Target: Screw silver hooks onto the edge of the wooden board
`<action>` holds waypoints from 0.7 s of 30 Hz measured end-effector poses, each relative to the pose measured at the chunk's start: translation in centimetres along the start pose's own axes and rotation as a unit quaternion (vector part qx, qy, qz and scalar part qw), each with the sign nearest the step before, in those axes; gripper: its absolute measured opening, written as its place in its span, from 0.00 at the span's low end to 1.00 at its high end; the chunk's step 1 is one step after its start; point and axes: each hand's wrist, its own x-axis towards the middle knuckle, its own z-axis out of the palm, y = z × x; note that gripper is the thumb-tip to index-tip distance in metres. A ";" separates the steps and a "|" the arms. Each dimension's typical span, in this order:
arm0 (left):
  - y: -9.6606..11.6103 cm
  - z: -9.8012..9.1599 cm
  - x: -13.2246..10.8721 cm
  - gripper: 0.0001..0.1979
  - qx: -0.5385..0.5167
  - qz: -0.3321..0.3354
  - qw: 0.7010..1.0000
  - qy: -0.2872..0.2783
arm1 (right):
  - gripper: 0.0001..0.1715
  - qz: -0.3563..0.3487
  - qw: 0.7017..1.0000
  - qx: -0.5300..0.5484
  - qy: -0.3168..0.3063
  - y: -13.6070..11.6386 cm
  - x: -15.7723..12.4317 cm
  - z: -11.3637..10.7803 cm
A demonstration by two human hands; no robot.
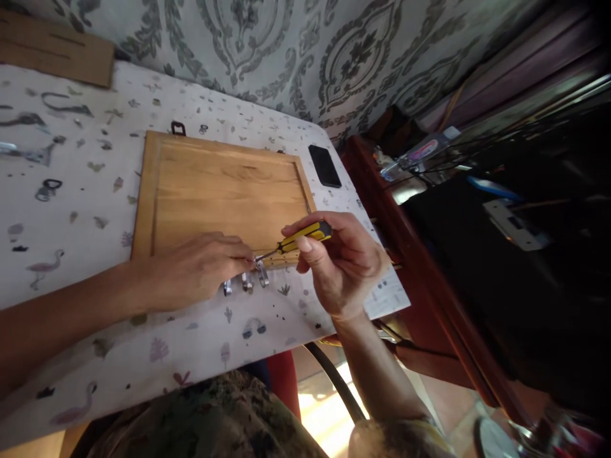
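My right hand (346, 264) grips a yellow and black screwdriver (305, 237) by its handle. The screwdriver's shaft slants down to the left, its tip at the near edge of a framed wooden panel (224, 184). My left hand (203, 270) lies over that edge, fingers closed together, its fingertips right by the screwdriver tip. What they pinch, if anything, is hidden. Several shiny metal hooks (262, 273) stick out along the panel's near edge, just below the left fingertips. Small dark holes or screws show in the edge to the right of the tip.
A patterned white cloth covers the table (267, 337). A black phone (325, 166) lies right of the panel, a piece of cardboard (62, 48) at the back left. Beyond the table's right edge stand dark red furniture (420, 254) and a plastic bottle (420, 151).
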 end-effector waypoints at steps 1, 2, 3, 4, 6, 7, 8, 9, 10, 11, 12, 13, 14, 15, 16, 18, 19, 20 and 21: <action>0.0 0.1 0.0 0.17 -0.004 0.002 1.000 0.006 | 0.16 0.002 1.000 0.004 -0.004 0.0 0.0 0.0; -0.1 0.2 -0.1 0.16 -0.008 0.009 1.000 0.015 | 0.16 0.009 1.000 0.013 -0.009 0.1 0.1 -0.1; -0.2 0.3 -0.1 0.16 -0.012 0.016 1.000 0.024 | 0.16 0.017 0.999 0.027 -0.016 0.2 0.2 -0.3; -0.2 0.4 -0.1 0.15 -0.014 0.026 0.999 0.034 | 0.16 0.025 0.998 0.044 -0.024 0.3 0.3 -0.5; -0.3 0.4 -0.1 0.14 -0.020 0.036 0.998 0.049 | 0.15 0.038 0.995 0.083 -0.049 0.5 0.5 -1.1; -0.2 0.4 -0.1 0.13 -0.023 0.037 0.998 0.050 | 0.14 0.038 0.992 0.103 -0.063 0.6 0.6 -1.4; -0.2 0.3 -0.1 0.13 -0.026 0.033 0.998 0.048 | 0.15 0.034 0.989 0.120 -0.077 0.7 0.6 -1.7; -0.1 0.2 0.0 0.12 -0.025 0.026 0.998 0.042 | 0.16 0.028 0.987 0.130 -0.089 0.8 0.6 -1.9; 0.0 0.2 0.0 0.12 -0.023 0.023 0.999 0.036 | 0.17 0.021 0.986 0.134 -0.096 0.8 0.6 -2.1; 0.0 0.1 0.1 0.13 -0.017 0.023 0.999 0.033 | 0.16 0.016 0.986 0.131 -0.099 0.9 0.6 -2.2; 0.0 0.1 0.1 0.14 -0.010 0.025 0.999 0.032 | 0.14 0.013 0.988 0.124 -0.096 1.0 0.6 -2.2; 0.0 0.1 0.1 0.15 -0.003 0.024 0.999 0.031 | 0.12 0.012 0.989 0.113 -0.090 1.1 0.6 -2.1; -0.1 0.1 0.1 0.15 0.001 0.023 0.999 0.030 | 0.11 0.012 0.991 0.103 -0.082 1.1 0.5 -1.9; -0.1 0.2 0.1 0.16 0.003 0.020 0.999 0.027 | 0.11 0.010 0.993 0.093 -0.072 1.1 0.5 -1.7; -0.1 0.2 0.1 0.16 0.004 0.013 1.000 0.024 | 0.12 0.006 0.995 0.081 -0.062 1.0 0.5 -1.4; -0.1 0.1 0.0 0.16 0.002 0.001 1.000 0.016 | 0.15 -0.004 0.998 0.050 -0.043 0.9 0.6 -0.8; -0.1 0.1 0.0 0.15 0.000 0.002 1.000 0.015 | 0.16 -0.006 0.999 0.035 -0.034 0.8 0.7 -0.5; -0.1 0.1 0.0 0.14 -0.005 0.003 1.000 0.021 | 0.17 -0.006 0.999 0.022 -0.027 0.7 0.7 -0.2; -0.2 0.2 0.0 0.14 -0.007 0.004 1.000 0.030 | 0.18 -0.003 1.000 0.014 -0.023 0.6 0.8 -0.1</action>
